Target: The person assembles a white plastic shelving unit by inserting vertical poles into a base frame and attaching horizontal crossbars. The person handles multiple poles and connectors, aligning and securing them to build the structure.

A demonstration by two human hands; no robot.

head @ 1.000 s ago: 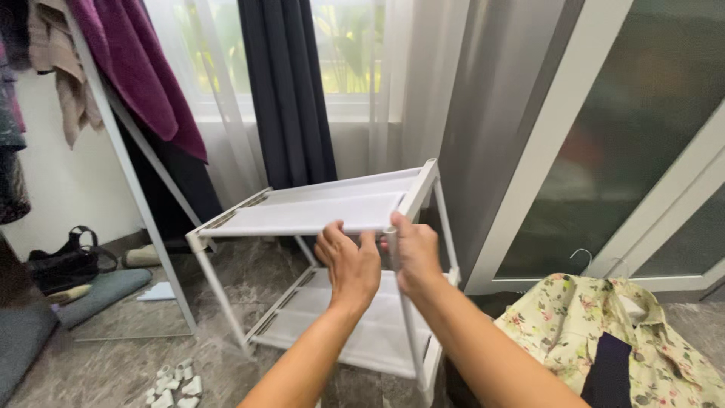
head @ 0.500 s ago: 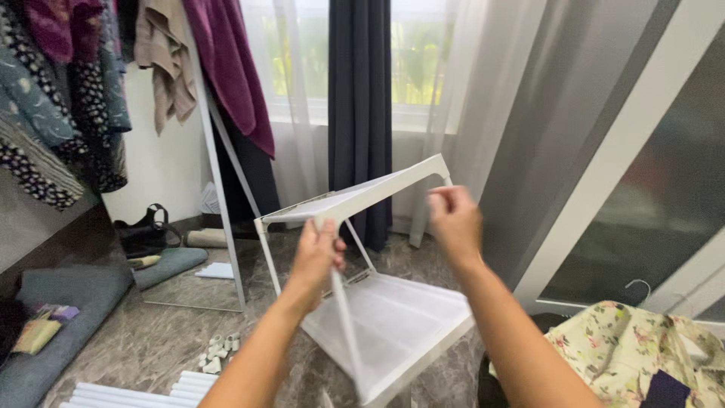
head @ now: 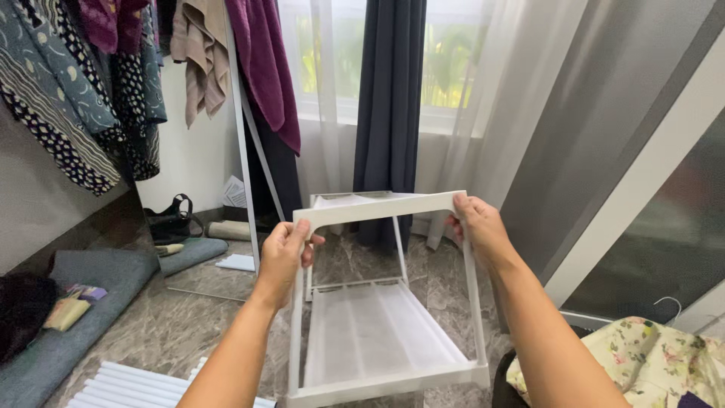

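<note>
A white two-tier rack [head: 381, 344] with mesh shelves stands in front of me on the marble floor, seen end-on. My left hand [head: 285, 255] grips the top left corner of its frame. At the top right corner, my right hand [head: 476, 224] is closed around the frame. The lower shelf shows fully between my arms; the upper shelf is seen edge-on.
Clothes hang on a white stand [head: 242, 128] at the left, with a dark bag [head: 172, 219] and a grey mat [head: 91, 295] below. Dark and sheer curtains [head: 389, 113] cover the window ahead. A floral garment [head: 657, 363] lies at lower right, white slats [head: 128, 385] at lower left.
The rack has been turned so its end faces me. My hands moved apart from the top shelf's middle to its two top corners, and my view shifted left.
</note>
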